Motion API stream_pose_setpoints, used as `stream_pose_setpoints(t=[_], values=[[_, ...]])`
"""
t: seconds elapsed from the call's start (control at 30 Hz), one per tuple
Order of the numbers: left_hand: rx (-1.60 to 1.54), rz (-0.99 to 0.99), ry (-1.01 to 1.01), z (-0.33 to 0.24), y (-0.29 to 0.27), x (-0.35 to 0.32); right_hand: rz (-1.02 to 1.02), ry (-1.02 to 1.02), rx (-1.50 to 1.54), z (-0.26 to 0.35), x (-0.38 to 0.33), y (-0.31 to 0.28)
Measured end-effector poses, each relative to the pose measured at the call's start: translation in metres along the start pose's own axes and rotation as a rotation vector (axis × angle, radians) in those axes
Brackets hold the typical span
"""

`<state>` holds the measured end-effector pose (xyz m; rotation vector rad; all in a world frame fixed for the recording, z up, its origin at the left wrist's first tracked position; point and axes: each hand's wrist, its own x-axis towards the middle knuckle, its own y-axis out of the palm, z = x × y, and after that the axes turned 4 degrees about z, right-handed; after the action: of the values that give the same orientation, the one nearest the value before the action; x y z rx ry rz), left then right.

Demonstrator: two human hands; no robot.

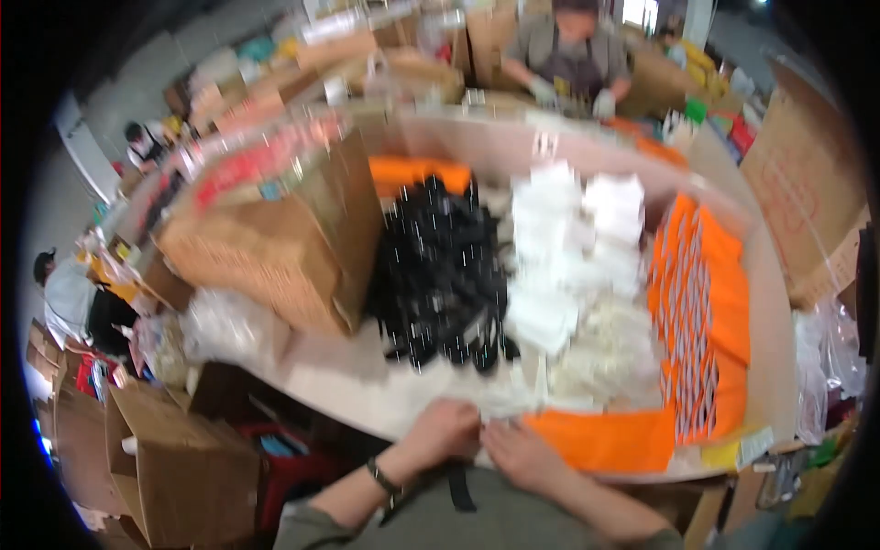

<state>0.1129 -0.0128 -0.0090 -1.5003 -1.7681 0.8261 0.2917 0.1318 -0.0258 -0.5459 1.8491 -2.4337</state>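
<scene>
My left hand (445,431) and my right hand (524,453) meet at the table's near edge, close to my body. The fingers of both are closed and drawn together. What they pinch is too small and blurred to make out. Right beside my right hand lies a flat orange piece (605,440), partly along the near edge. Just beyond my hands are piles of white flat pieces (550,247) and cream-coloured pieces (610,353). Left of these is a heap of black strap-like items (440,275) with shiny spots.
A big brown cardboard box (266,247) stands on the table (357,376) at left. Overlapping orange pieces (701,321) line the right side. Clear plastic bags (229,325) and an open carton (183,467) sit at lower left. A gloved co-worker (573,60) stands across the table.
</scene>
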Motion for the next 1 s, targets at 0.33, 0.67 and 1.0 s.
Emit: stream_pose_setpoints(t=[0.33, 0.67, 1.0], values=[[0.673, -0.747, -0.594, 0.066, -0.282, -0.007, 0.024, -0.017, -0.014, -0.005, -0.008, 0.014], [0.885, -0.6, -0.706, 0.081, -0.302, 0.009, -0.103, 0.206, 0.084, -0.004, -0.032, 0.0], [-0.734, -1.068, -0.558, 0.086, -0.09, -0.113, -0.005, 0.15, 0.15, -0.015, -0.037, -0.013]])
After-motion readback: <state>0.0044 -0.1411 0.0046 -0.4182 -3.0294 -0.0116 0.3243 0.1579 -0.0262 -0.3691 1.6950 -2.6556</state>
